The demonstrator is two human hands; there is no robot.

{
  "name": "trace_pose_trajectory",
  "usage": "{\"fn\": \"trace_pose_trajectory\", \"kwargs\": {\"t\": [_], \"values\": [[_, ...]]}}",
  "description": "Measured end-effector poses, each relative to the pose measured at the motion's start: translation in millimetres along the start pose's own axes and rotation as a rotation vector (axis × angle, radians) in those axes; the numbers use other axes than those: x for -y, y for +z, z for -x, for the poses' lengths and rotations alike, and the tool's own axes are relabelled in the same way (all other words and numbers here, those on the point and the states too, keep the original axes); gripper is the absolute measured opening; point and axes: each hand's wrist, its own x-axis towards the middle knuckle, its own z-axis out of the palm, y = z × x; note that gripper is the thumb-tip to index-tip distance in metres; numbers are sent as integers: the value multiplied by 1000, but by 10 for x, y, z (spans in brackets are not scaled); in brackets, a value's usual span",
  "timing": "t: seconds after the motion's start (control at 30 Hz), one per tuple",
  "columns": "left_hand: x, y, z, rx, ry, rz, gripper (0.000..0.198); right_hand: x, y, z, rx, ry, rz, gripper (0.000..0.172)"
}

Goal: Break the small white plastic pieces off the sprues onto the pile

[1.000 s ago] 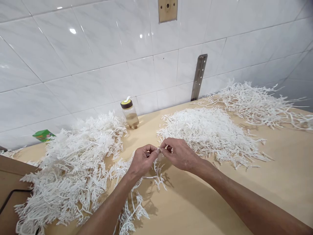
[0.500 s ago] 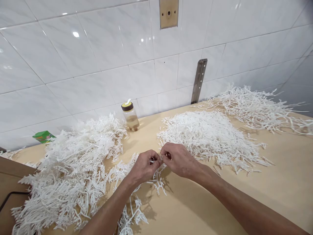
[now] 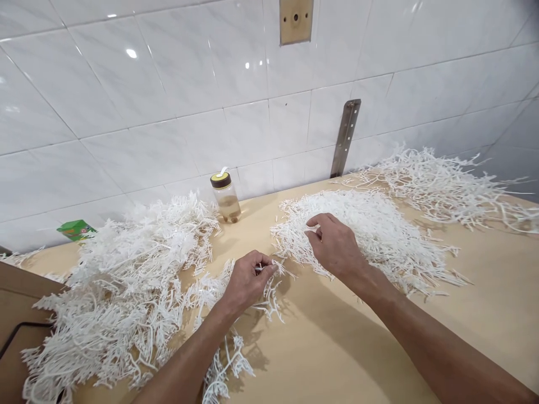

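Note:
My left hand (image 3: 251, 279) pinches a white branched plastic sprig (image 3: 281, 267), its fine tips poking out past the thumb and forefinger. Below that hand, more white branched strands (image 3: 273, 303) hang or lie over the table. My right hand (image 3: 334, 242) hovers at the near left side of a flat pile of short white pieces (image 3: 370, 219). Its thumb and forefinger are apart, and nothing shows between them. A tall heap of white branched sprigs (image 3: 138, 286) spreads to the left of my left hand.
A clear bottle with a dark-rimmed yellow lid (image 3: 226, 199) stands near the tiled wall, beside a green carton (image 3: 76, 229). Long white strands (image 3: 446, 185) lie at the back right. A metal strip (image 3: 346, 137) leans on the wall. A brown box (image 3: 25, 303) edges the left.
My right hand has parted from my left, moving up and right over the pile of short pieces, and its fingers have opened. My left hand keeps its pinch on the sprig.

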Motion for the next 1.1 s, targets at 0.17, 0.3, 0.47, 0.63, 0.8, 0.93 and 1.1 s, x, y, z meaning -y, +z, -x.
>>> {"fn": "trace_pose_trajectory", "kwargs": {"t": [0.17, 0.3, 0.47, 0.63, 0.8, 0.93, 1.1], "values": [[-27, 1, 16, -20, 52, -60, 13, 242, -7, 97, 382, -2, -274, 20], [-46, 2, 21, -27, 53, -43, 14, 345, 35, 170, 533, -9, -328, 19], [-28, -4, 8, 1, 86, -59, 18, 352, 109, 219, 428, -76, -279, 15], [18, 3, 3, -34, 203, -171, 20, 384, 170, 296, 394, -212, -188, 12], [88, 43, 40, -52, 447, -376, 21, 422, 254, 334, 496, -3, -207, 11], [45, 33, 64, -103, 551, -373, 22, 413, 272, 264, 473, 179, -126, 13], [29, 10, 16, -151, 361, -158, 22, 237, 158, 111, 295, 235, -161, 9]]}}
